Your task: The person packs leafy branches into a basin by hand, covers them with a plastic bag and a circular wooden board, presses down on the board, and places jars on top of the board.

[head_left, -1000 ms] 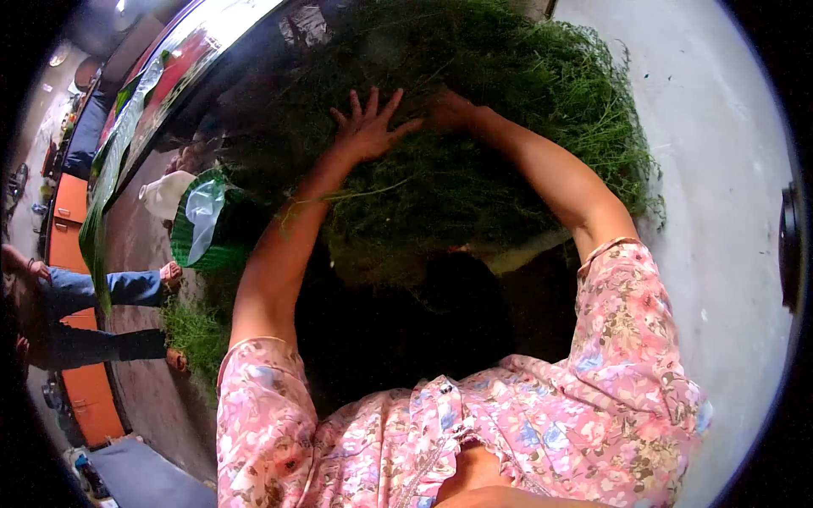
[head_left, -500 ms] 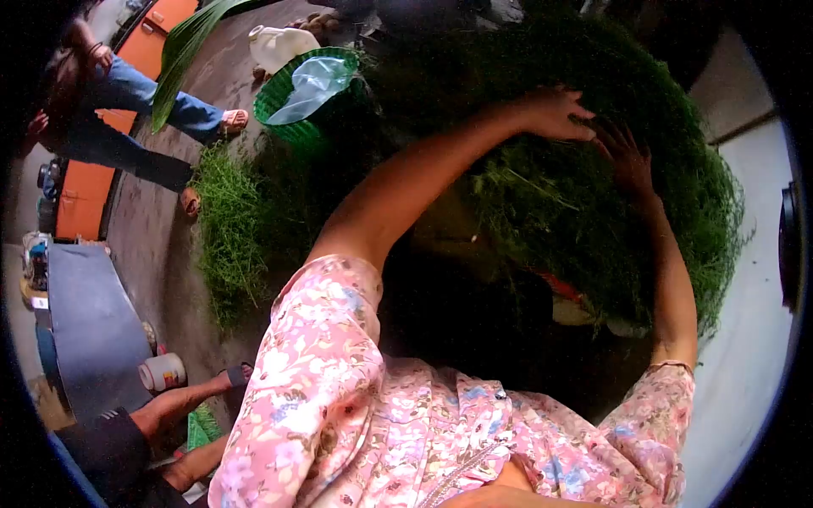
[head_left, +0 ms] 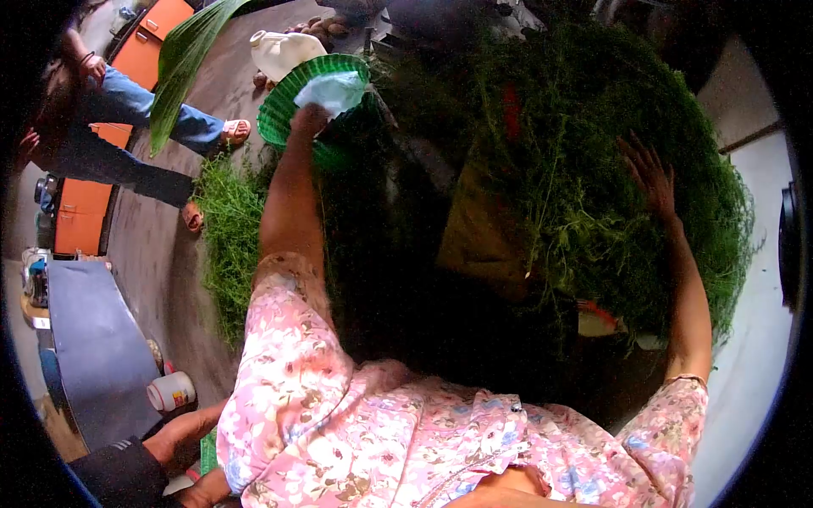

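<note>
One hand, the left hand (head_left: 312, 117), reaches in the head view to a ribbed green basket (head_left: 275, 118), against the pale plastic bag (head_left: 339, 91) in it; its fingers are hidden, so I cannot tell whether they are closed on the bag. Well apart from it, the right hand (head_left: 650, 179) lies on the heap of feathery greens (head_left: 584, 224), fingers spread and gripping nothing that shows. The heap fills the space under and around the right hand and runs toward the left. Between the hands, nearer the body, is a dim brown piece (head_left: 483, 233), its material too dark to tell.

Just past the left hand and the basket, a white jug (head_left: 284, 55) lies tilted near some brown lumps (head_left: 318, 32). To the left of that forearm is a smaller clump of greens (head_left: 224, 245). Farther left of the left hand hangs a long leaf (head_left: 182, 72), with a person's jeans (head_left: 190, 127) behind it. Behind the left elbow, toward the body, are another person's forearms (head_left: 182, 433) and a white tub (head_left: 172, 391).
</note>
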Demonstrator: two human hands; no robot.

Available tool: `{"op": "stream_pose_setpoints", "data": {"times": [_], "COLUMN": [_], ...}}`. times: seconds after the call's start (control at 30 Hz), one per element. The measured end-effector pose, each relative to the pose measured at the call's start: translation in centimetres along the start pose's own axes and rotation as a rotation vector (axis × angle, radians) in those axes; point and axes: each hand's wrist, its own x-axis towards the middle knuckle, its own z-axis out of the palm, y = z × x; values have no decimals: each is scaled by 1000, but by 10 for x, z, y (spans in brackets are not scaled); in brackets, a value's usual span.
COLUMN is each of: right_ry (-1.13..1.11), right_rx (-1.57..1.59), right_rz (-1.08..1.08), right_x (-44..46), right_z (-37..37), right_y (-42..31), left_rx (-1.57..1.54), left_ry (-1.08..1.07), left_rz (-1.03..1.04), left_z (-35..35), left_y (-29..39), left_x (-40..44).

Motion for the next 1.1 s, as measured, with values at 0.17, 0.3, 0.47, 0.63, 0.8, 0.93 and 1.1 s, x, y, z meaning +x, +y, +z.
{"op": "stream_pose_setpoints", "data": {"times": [0.17, 0.3, 0.47, 0.63, 0.8, 0.93, 1.1], "right_ry": [9, 2, -84, -24, 46, 2, 168], "right_rx": [-17, -71, -91, -366, -108, -25, 633], "right_rz": [-23, -29, 0, -123, -22, -40, -279], "right_x": [5, 9, 11, -5, 2, 13, 23], "right_z": [6, 17, 15, 7, -30, -74, -93], "right_y": [5, 21, 21, -12, -113, -130, -115], "left_rx": [339, 484, -857, -309, -625, -1004, -1154], "left_ry": [635, 554, 231, 154, 286, 67, -378], "left_rz": [266, 226, -17, 354, 578, 627, 237], "left_z": [-183, -258, -240, -226, -363, -399, -317], "left_y": [7, 6, 87, 146, 242, 379, 460], "left_x": [-6, -31, -168, -286, -256, -180, -133]}}
